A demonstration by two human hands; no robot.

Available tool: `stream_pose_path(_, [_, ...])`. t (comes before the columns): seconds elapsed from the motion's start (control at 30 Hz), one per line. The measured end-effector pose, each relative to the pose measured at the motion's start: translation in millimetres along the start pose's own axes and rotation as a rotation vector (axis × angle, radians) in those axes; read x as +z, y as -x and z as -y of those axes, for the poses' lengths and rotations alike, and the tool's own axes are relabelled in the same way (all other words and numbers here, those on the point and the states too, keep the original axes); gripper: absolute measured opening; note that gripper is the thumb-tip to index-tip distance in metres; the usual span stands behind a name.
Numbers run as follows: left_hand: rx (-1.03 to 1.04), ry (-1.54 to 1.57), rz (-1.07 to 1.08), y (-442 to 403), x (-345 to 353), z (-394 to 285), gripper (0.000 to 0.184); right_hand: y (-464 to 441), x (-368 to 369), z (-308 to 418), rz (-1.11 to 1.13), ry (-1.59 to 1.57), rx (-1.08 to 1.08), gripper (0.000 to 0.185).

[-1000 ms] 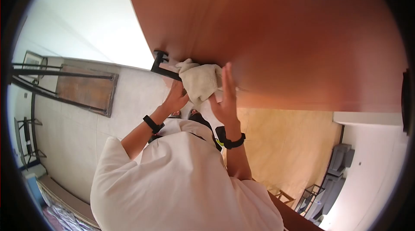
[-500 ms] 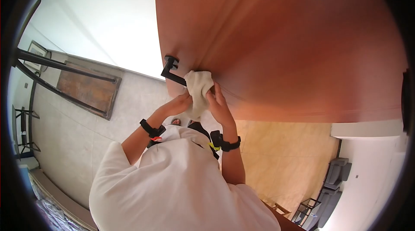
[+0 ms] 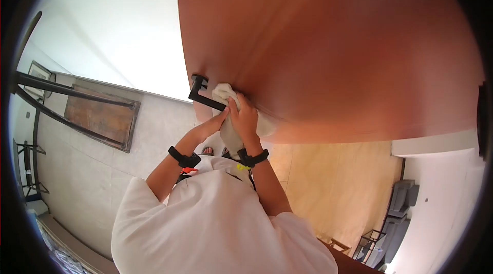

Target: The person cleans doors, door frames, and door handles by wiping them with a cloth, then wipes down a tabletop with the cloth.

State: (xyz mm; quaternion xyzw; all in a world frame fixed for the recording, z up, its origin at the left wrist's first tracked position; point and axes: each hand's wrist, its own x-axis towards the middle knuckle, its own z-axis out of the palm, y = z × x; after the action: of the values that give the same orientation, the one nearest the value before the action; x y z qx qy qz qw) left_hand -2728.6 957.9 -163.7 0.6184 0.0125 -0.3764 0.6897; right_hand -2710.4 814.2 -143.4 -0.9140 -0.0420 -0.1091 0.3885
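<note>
At the left, the black lever handle (image 3: pixel 208 101) juts toward the left hand (image 3: pixel 211 124), whose fingers meet the cloth near its tip, though I cannot tell whether they grip. The pale cloth (image 3: pixel 230 136) hangs bunched between the hands beside the lever, the right hand's (image 3: pixel 245 119) fingers clasping it before the reddish door (image 3: pixel 334 53); the step looks like handling the cloth at the lever's end, and the next move calls for a steady hold.
</note>
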Motion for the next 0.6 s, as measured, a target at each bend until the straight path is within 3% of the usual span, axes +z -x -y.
stream_pose_path(0.13, [-0.077, -0.021, 0.072, 1, -10, 6, 0.083, 2, -4, -3, -0.089, -0.064, -0.135, 0.024])
stream_pose_path(0.2, [0.041, 0.070, 0.041, 0, -10, 4, 0.082, -1, -18, 20, -0.196, -0.108, -0.293, 0.026])
stream_pose_path(0.3, [0.042, 0.090, -0.004, 1, -13, -4, 0.082, 2, -40, 39, -0.046, 0.074, -0.224, 0.035])
stream_pose_path(0.4, [0.003, 0.126, -0.045, -2, -15, -9, 0.083, -2, -25, 18, -0.130, 0.189, -0.255, 0.042])
stream_pose_path(0.6, [-0.061, 0.022, -0.079, -14, -33, 18, 0.085, 13, 2, 1, 0.007, 0.065, -0.116, 0.041])
